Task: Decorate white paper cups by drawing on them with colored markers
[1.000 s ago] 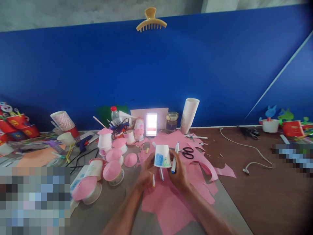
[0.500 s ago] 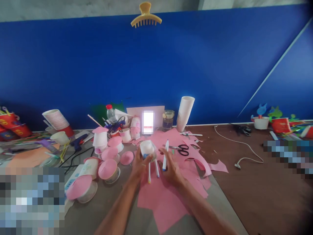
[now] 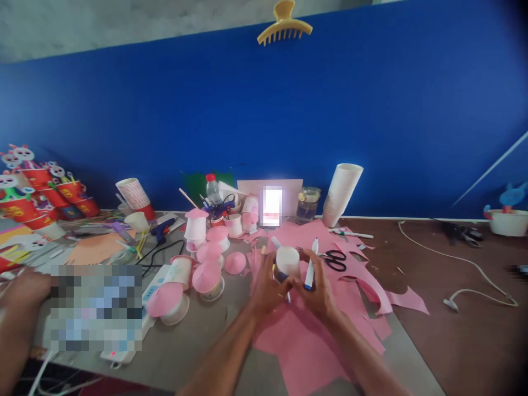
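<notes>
A small white paper cup [image 3: 287,257] with some blue on its lower side is in my left hand [image 3: 265,289], whose fingers are wrapped round its left side. My right hand [image 3: 319,291] holds a white marker [image 3: 310,270] with a blue end, tilted up between the fingers. The fingertips of that hand also meet the cup's right side. Beneath both hands lie overlapping sheets of pink paper [image 3: 297,344]. Other markers lie close to the cup, partly hidden by my hands. Black-handled scissors [image 3: 335,261] rest on the paper just right of the marker.
Cups with pink paper cones [image 3: 207,276] stand on the left. A tall stack of paper cups [image 3: 342,192], a jar [image 3: 308,204] and a lit phone [image 3: 273,205] are at the back. A power strip [image 3: 154,294] and another person's hand [image 3: 27,291] are at far left.
The view has swung left, so things sit further right. My right hand has closed in on the cup, bringing the marker along. The cup has been turned. Another person's hand now shows at left.
</notes>
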Tool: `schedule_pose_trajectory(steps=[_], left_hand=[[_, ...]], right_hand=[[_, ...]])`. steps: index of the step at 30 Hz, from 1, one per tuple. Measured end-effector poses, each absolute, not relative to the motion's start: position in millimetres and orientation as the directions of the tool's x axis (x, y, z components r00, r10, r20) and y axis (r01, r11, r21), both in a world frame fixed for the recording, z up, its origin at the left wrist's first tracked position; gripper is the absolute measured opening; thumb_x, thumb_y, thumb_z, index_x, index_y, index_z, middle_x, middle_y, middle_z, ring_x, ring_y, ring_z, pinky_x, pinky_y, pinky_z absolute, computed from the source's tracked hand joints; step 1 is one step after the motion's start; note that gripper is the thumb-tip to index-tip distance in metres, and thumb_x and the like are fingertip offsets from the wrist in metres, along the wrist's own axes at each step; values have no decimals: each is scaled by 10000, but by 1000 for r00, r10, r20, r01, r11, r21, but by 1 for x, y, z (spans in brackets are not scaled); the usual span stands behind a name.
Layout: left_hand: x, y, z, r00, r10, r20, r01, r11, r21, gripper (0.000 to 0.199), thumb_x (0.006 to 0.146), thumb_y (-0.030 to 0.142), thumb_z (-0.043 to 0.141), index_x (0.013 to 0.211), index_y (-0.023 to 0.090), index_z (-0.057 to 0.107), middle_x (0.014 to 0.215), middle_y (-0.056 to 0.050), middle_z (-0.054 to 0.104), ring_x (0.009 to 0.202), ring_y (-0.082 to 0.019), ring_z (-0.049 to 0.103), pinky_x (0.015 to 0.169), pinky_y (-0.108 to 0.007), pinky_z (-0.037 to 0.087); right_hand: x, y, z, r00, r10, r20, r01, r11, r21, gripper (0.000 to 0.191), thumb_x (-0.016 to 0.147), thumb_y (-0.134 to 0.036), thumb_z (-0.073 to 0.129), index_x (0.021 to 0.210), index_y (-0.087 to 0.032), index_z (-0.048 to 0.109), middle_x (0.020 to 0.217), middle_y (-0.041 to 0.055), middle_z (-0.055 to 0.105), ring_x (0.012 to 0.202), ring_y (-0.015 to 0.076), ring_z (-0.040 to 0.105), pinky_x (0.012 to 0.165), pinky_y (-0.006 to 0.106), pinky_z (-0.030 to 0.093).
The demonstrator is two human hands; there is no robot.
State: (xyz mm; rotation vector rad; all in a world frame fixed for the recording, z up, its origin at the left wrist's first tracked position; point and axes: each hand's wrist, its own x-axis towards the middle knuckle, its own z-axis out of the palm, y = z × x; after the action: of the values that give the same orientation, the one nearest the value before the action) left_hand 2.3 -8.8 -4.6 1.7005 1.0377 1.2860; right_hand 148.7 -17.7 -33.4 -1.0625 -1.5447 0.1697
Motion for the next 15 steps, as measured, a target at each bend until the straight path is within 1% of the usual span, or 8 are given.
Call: schedule_pose_trajectory(steps=[2,4,6,7,10,11,13,15], left_hand=[[0,-8,-8,266,889,374,205,-431,879,514,767,253,694,1259,196,557,1194,-130,572,1114,-289,572,973,-449,472],[-5,-6,-11,287,879,382,221,-449,866,615,739,265,728,1317,190,530,1255,-152,551,1168,-313,549,1015,-470,447],[-10,-1,-13,208,891,403,223,-444,868,629,733,307,746,1316,197,538,1272,-150,558,1192,-325,538,1036,-482,425],[-12,2,-14,143,903,406,223,-429,875,540,778,333,708,1283,206,565,1246,-138,581,1178,-316,547,1033,-478,422],[-21,13,-16,-69,930,360,236,-335,912,309,923,365,513,1166,215,631,1076,-98,652,1002,-251,607,932,-419,464],[-24,17,-17,-117,936,332,247,-297,923,301,941,359,471,1144,207,633,966,-79,661,900,-227,614,874,-397,480],[-30,25,-22,-186,941,281,289,-221,932,330,944,303,440,1223,202,583,790,-22,624,763,-193,590,795,-359,487],[-34,31,-28,-234,939,253,334,-166,928,426,910,241,468,1334,205,487,718,22,585,681,-179,561,731,-336,479]], right_hand=[[148,-18,-37,129,725,677,553,514,-656,558,848,-376,641,1348,-216,453,1276,150,608,1138,308,623,942,493,533],[148,-16,-39,170,740,650,562,469,-681,543,839,-378,645,1328,-213,475,1261,142,617,1136,306,626,934,475,540],[150,-14,-40,225,723,653,560,452,-694,528,833,-375,646,1309,-208,490,1221,133,631,1102,298,638,907,456,552],[151,-12,-40,252,707,661,562,449,-695,517,831,-374,643,1298,-208,497,1205,129,634,1088,297,641,891,454,557],[153,-7,-41,299,683,666,578,426,-696,508,821,-386,640,1278,-208,504,1191,122,631,1078,306,638,868,475,558],[154,-6,-42,304,688,659,581,414,-700,517,820,-392,642,1281,-206,501,1197,124,627,1082,309,635,871,482,556],[156,-3,-44,310,698,646,589,393,-707,529,818,-398,644,1288,-202,498,1203,131,624,1083,311,634,872,483,554],[157,-2,-46,314,698,643,597,381,-706,531,817,-397,643,1290,-203,500,1202,134,628,1080,309,634,866,471,556]])
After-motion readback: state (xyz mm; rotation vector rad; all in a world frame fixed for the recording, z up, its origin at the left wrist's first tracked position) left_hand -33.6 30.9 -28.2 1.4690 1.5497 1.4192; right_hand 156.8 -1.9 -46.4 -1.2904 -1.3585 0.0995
